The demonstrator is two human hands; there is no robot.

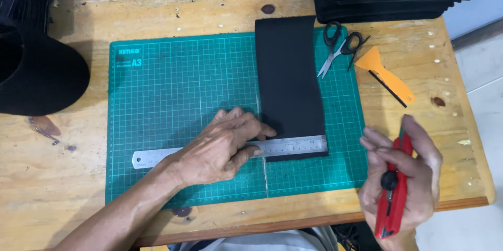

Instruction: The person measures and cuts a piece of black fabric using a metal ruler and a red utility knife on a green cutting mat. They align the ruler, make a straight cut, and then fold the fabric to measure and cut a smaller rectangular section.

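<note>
- Left half of the green cutting mat (167, 94) is bare, a hand passes freely there
- Scissors (340, 46) and orange scraper (386, 78) block the right side, near the black strip (288, 78)
- Black cap (36, 67) occupies the desk (68, 167) left edge

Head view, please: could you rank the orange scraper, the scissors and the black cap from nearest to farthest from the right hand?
From the right hand, holding a red utility knife:
1. Orange scraper, just above it at the table's right.
2. Scissors, farther up, on the cutting mat's top right corner.
3. Black cap, far left edge.
</note>
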